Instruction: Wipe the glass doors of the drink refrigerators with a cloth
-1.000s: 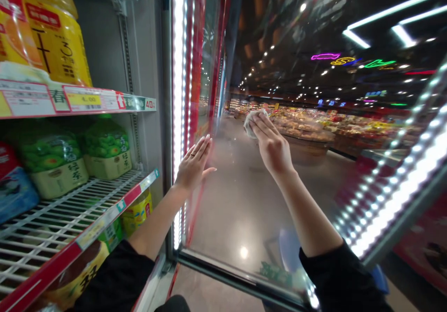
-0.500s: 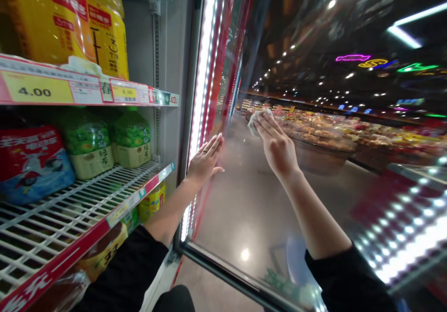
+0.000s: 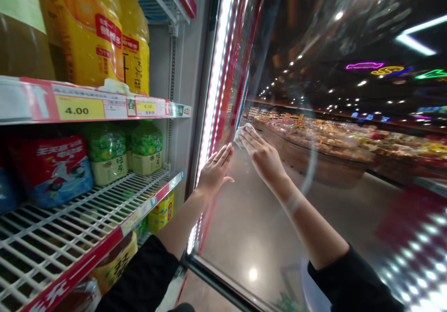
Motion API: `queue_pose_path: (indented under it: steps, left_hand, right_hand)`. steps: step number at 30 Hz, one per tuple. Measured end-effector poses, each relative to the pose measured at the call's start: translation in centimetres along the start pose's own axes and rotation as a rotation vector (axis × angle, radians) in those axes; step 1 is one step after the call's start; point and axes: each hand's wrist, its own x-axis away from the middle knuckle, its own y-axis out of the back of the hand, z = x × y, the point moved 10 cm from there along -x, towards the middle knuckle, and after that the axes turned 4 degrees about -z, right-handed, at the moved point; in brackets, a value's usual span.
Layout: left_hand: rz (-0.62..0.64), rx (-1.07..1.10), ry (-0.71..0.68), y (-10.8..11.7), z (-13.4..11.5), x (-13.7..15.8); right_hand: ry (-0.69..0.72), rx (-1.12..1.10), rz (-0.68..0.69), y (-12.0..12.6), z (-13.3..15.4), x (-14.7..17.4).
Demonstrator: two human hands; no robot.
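Observation:
A glass cooler door (image 3: pixel 272 237) stands swung out in front of me. My right hand (image 3: pixel 265 160) presses a crumpled white wiping cloth (image 3: pixel 240 136) to the glass under its fingertips, the fingers stretched over it. Just left of it, my left hand (image 3: pixel 214 172) lies against the glass by the lit edge. Its fingers are straight and its thumb sticks out; I see nothing in it. A ring is on one finger. Pale streaks and smears (image 3: pixel 310 158) show on the glass.
Left are cooler shelves: orange drink bottles (image 3: pixel 94 37) above, green tea bottles (image 3: pixel 146 146) and a red-blue pack (image 3: pixel 63 167) on a wire rack (image 3: pixel 70 233). A bright light strip (image 3: pixel 213 88) runs up the door's side. Produce displays (image 3: pixel 331 139) show through the glass.
My right hand has slid the cloth left across the glass, closer to my left hand. The left hand keeps its place on the door while the view has turned slightly left.

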Motion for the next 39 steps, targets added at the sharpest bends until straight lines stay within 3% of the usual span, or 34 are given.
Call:
queue_pose_path:
  steps: [4, 8, 11, 15, 19, 21, 24, 27, 33, 39]
  left_hand:
    - [-0.034, 0.009, -0.007, 0.1, -0.1, 0.0]
    - [-0.037, 0.003, -0.003, 0.0, 0.0, 0.0]
    - [-0.020, -0.014, 0.001, -0.3, 0.2, 0.0]
    - [-0.007, -0.024, -0.005, -0.7, 0.2, 0.0]
    - [-0.005, -0.005, -0.007, -0.7, 0.3, 0.0]
    - [-0.014, 0.011, 0.001, -0.4, 0.3, 0.1]
    - [-0.016, 0.020, 0.033, -0.1, 0.4, 0.1]
    - [-0.013, 0.011, 0.073, 0.2, 0.5, 0.0]
    - [-0.011, -0.009, 0.097, 0.6, 0.1, 0.0]
    - [0.007, -0.018, 0.137, 0.0, 0.2, 2.2]
  right_hand:
    - [-0.036, -0.003, -0.065, 0.5, -0.7, -2.0]
    - [-0.042, 0.003, -0.001, -2.4, 1.0, -5.5]
    - [0.004, 0.019, 0.050, -3.3, 2.0, -5.4]
    - [0.068, 0.049, 0.030, -1.0, 0.8, -3.3]
    - [-0.022, 0.074, -0.048, 0.8, -1.1, -4.3]
    - [-0.056, 0.061, -0.039, -0.3, -0.5, -6.1]
    - [-0.056, 0.040, 0.034, -3.9, 2.0, -8.4]
    - [-0.070, 0.022, 0.090, -6.8, 3.8, -8.7]
    - [-0.013, -0.008, 0.071, -6.8, 4.0, -6.8]
    - [-0.094, -0.040, 0.060, -7.8, 3.5, -8.2]
